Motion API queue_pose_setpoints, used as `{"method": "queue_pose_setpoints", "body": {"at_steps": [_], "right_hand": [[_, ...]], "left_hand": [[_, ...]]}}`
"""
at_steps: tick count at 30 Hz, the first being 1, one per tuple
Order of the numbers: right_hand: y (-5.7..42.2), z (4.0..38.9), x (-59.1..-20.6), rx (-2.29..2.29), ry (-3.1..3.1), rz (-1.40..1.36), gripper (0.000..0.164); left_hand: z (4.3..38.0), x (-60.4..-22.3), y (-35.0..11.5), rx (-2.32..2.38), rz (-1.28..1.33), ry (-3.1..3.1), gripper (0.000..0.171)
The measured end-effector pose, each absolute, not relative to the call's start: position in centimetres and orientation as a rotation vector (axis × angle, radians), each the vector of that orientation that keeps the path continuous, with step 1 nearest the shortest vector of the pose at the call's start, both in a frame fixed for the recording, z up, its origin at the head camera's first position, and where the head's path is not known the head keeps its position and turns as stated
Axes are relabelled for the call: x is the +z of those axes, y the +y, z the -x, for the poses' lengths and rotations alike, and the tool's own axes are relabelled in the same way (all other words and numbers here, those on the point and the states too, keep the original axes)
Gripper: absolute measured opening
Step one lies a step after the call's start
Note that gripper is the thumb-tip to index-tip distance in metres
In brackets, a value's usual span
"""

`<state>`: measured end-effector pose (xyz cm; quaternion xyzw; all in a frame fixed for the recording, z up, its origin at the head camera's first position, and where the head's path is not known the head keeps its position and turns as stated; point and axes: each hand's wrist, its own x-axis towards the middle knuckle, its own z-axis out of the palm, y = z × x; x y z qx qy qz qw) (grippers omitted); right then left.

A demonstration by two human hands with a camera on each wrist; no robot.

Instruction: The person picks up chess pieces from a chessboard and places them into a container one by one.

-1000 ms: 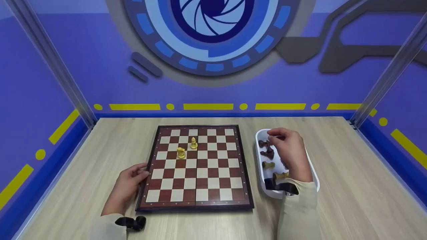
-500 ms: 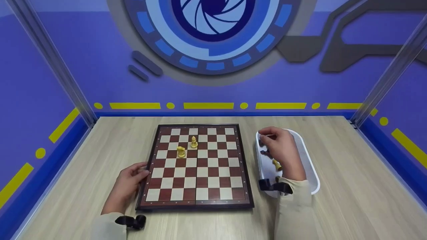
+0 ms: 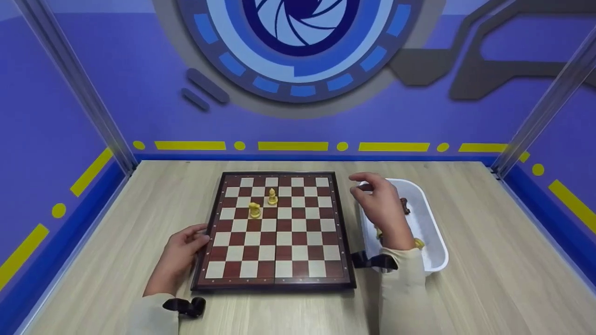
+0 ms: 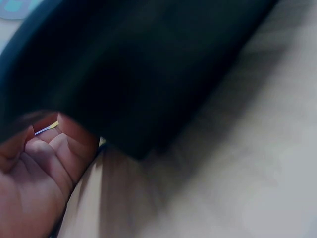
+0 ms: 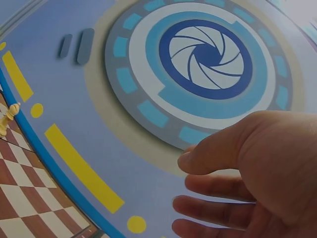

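Observation:
My left hand [image 3: 183,246] holds the left edge of a brown-and-white chessboard [image 3: 299,226], thumb and index finger at its rim. In the left wrist view its fingers [image 4: 44,158] are curled; a dark blurred shape hides much. A yellow knight [image 3: 254,210] and a yellow bishop [image 3: 272,197] stand upright on the board's far left half. My right hand [image 3: 382,207] hovers over a white tray [image 3: 435,232], its thumb and index tips apart beyond the tray's left rim. Something dark shows between them; I cannot tell whether it is a held chess piece or a shaded finger.
In the tray lie a dark chess piece [image 3: 405,205] and a yellow one [image 3: 419,243], others partly hidden under my right hand. The wooden table [image 3: 484,223] runs back to a blue patterned wall [image 3: 298,128], with side panels left and right.
My right hand has moved left across the tray, its fingertips passing the left rim. A dark piece now shows right of the hand. My left hand and both board pieces stay put.

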<state>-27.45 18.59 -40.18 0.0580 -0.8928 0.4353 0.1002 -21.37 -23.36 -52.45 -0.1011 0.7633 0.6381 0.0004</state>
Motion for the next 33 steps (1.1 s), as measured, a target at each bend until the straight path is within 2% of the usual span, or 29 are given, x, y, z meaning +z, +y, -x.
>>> {"method": "queue_pose_setpoints", "body": {"at_steps": [12,33], "right_hand": [[16.4,27.5,-40.8,1.291,-2.625,-0.245,0.035],[12.7,27.7,-42.7,1.294,-2.556,-0.501,0.03]], "left_hand": [[21.4,-52.5,-23.4,2.025,0.336,2.365,0.04],[21.3,-52.3,-23.4,2.037,0.319,2.369,0.04]]}}
